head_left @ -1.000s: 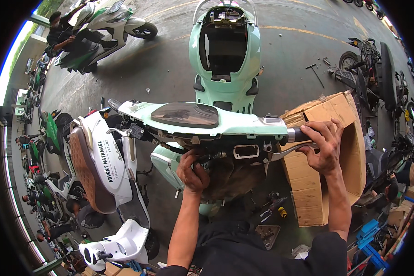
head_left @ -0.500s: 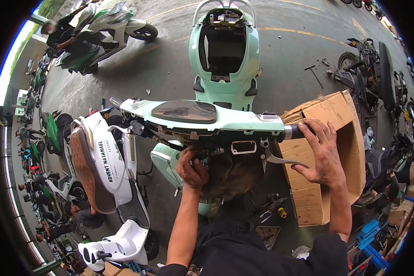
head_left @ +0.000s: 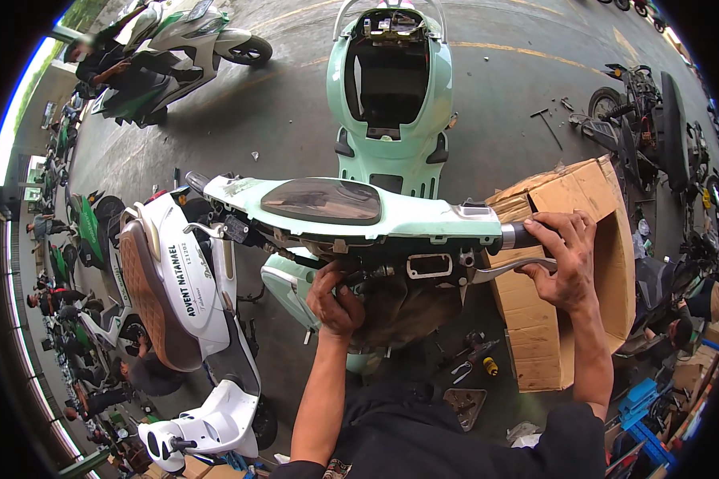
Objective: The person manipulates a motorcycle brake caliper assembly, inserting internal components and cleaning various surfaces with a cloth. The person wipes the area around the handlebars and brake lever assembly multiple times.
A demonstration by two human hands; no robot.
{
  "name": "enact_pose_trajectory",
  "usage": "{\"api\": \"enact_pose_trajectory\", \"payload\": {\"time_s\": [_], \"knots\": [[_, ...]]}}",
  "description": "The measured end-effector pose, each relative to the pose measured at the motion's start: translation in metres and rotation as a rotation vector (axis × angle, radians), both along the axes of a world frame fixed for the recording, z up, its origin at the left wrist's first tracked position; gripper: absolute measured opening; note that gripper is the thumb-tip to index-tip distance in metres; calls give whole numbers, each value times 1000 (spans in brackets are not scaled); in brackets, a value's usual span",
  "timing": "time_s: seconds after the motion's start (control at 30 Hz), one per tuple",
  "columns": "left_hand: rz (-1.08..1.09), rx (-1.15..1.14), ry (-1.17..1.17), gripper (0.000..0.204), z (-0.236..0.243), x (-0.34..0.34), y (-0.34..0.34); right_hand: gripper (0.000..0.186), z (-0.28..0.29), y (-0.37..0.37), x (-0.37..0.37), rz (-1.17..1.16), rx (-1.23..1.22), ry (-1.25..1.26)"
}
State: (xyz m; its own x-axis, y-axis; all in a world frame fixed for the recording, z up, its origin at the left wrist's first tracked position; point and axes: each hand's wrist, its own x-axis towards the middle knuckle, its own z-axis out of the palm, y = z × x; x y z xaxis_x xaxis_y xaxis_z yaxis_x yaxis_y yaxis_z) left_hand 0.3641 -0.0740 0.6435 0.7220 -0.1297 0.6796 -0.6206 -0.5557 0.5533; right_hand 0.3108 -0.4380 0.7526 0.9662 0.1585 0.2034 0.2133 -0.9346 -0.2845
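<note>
The right hand [head_left: 569, 267] bends its fingers over the black grip [head_left: 519, 235], partly closed on it, with the thumb below by the lever [head_left: 499, 272]. The left hand [head_left: 334, 303] has its fingers curled up under the green cover [head_left: 427, 215], among dark parts; whether they grasp anything I cannot tell. The cover spans between both hands' fingers, its display [head_left: 321, 199] above the left ones. A box [head_left: 533, 339] lies below the right fingers, a white scooter [head_left: 204, 295] left of the left ones.
</note>
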Motion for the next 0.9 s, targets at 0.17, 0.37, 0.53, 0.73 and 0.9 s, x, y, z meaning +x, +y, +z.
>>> {"api": "enact_pose_trajectory", "payload": {"time_s": [0.17, 0.37, 0.53, 0.73, 0.9], "knots": [[6, 12, 3, 19, 5, 0, -2, 60, -13, 1, 5, 2, 19, -181], [2, 30, -17, 20, 7, 3, -4, 80, 9, 7, -6, -11, 37, -27], [38, 61, -48, 20, 7, 4, -2, 104, 23, 16, -12, 6, -2, 196], [13, 58, -28, 19, 7, 6, -5, 104, 21, 13, -15, -14, 6, 175], [4, 21, 2, 18, 3, 2, -2, 99, 18, 14, -14, -7, 21, 156]]}}
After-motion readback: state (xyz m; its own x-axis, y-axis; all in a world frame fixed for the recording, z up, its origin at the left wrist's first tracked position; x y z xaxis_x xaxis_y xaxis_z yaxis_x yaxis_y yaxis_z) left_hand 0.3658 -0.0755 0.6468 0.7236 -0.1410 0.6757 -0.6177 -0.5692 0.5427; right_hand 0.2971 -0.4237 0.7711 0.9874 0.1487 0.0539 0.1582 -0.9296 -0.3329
